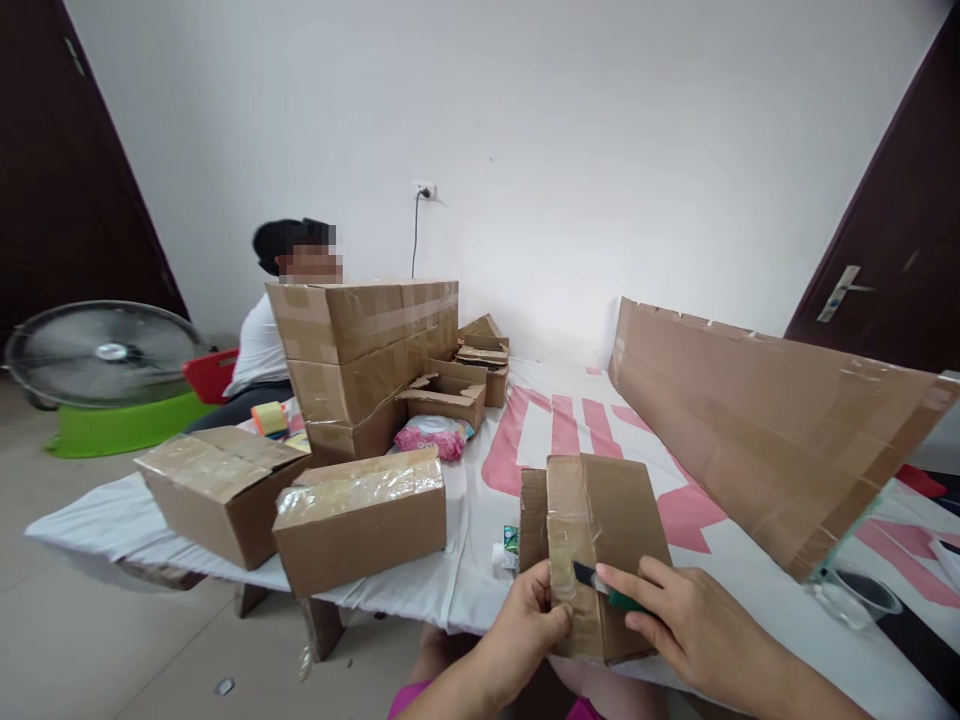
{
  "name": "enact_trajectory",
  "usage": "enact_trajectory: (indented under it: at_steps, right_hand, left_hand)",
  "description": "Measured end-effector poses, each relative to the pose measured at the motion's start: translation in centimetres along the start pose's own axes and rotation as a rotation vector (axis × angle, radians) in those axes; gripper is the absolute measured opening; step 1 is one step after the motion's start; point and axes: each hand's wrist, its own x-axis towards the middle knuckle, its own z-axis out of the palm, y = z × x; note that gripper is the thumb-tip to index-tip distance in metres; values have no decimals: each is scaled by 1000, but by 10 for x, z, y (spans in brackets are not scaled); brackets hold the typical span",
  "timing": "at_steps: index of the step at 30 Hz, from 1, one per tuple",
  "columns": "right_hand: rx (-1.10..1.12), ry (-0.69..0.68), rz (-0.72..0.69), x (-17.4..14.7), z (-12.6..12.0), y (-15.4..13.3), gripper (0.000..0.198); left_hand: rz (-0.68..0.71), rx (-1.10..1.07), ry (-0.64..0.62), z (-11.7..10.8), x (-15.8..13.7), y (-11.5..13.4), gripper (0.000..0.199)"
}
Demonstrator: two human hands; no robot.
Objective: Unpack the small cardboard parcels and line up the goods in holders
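Note:
Near the table's front edge a cardboard box stands tilted, with a strip of tape down its flap. My left hand grips the box's left edge, thumb on the near face and fingers curled behind. My right hand is closed around a green-handled utility knife, index finger stretched along it. Its dark blade lies against the taped cardboard, pointing left toward my left hand. Most of the handle is hidden by my fingers. Just left of the box are a small green packet and a white item beside it.
Two taped boxes sit at the left front, before a stack of boxes. Behind them is a person. A pink wipes pack lies mid-table. A large cardboard sheet stands at right, near a clear plastic cup.

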Motion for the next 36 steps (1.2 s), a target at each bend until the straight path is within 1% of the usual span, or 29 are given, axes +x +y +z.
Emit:
enact_trajectory:
  at_steps: [4,6,8,10,12,14,17,20,22,25,28,30,33,34,36]
  right_hand:
    - [-161,125,-79,1,11,3,51]
    - [-234,172,-140,4,13,3,51]
    - [-238,191,-169,9,11,2,49]
    - [-178,195,-124,15,6,1,47]
    - [-92,202,-18,18,1,3,46]
    - [-7,189,53,17,-4,6,46]
    - [54,101,47,10,-10,11,45]
    - [31,29,45,3,-15,15,45]
    - [-3,19,55,1,-17,18,45]
    - [-39,6,26,3,-17,18,47]
    - [-48,8,-1,6,-14,13,48]
    - [-33,11,5,8,-10,10,47]
    - [41,-13,22,9,-8,6,45]
    - [88,-14,36,9,-8,4,46]
    - [220,24,118,12,-9,-1,54]
  left_hand:
    - [5,36,1,-1,2,-1,23]
    - [8,67,-38,1,3,-4,23]
    - [-15,101,-75,4,5,-8,20]
    - [-32,99,-83,8,7,-10,19]
    - [-30,48,-80,10,10,-8,25]
    - [-17,1,-95,10,12,-4,30]
    - [5,-13,-84,7,13,2,36]
    - [32,-36,-34,4,13,5,42]
    - [27,-42,-21,4,13,5,45]
    - [26,-23,-35,4,13,3,46]
    - [47,-13,-38,5,13,-2,47]
    - [56,-20,-52,4,14,-5,49]
    - [84,-13,-95,4,14,-8,50]
    - [104,-9,-92,4,14,-9,50]
    - [139,-23,-61,6,15,-11,49]
